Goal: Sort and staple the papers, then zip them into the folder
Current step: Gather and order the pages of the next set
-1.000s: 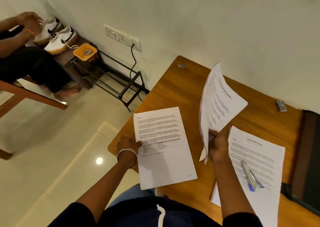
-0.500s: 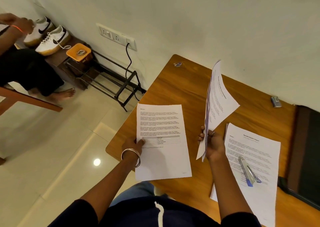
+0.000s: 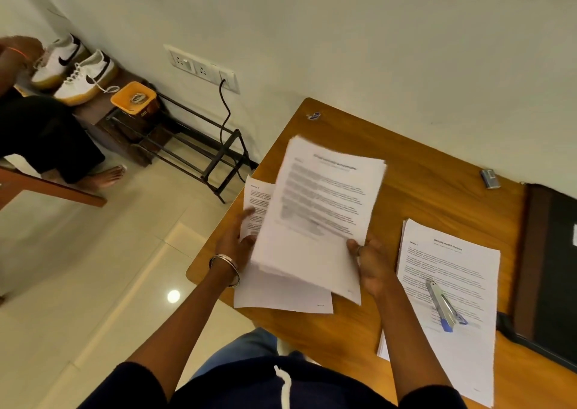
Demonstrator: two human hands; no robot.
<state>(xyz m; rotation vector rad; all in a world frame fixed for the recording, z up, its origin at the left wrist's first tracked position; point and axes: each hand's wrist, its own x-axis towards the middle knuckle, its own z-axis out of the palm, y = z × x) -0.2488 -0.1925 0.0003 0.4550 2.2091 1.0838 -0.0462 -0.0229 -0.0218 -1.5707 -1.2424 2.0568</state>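
My right hand (image 3: 371, 262) grips the lower right edge of a blurred stack of printed papers (image 3: 321, 215), held low over the single sheet (image 3: 281, 296) at the table's left edge. My left hand (image 3: 234, 243) touches the left side of both, fingers spread against the sheet. A second paper pile (image 3: 449, 287) titled as a health report lies to the right, with a silver and blue stapler (image 3: 445, 307) resting on it. The dark zip folder (image 3: 549, 271) lies at the far right.
The wooden table (image 3: 431, 190) stands against a white wall. A small staple box (image 3: 490, 178) sits near the wall. Left of the table are a metal rack (image 3: 199, 146), white shoes, an orange tub and a seated person (image 3: 40, 134).
My right hand has swung the raised stack down and left, flat over the single sheet. My left hand has moved up to meet its left edge.
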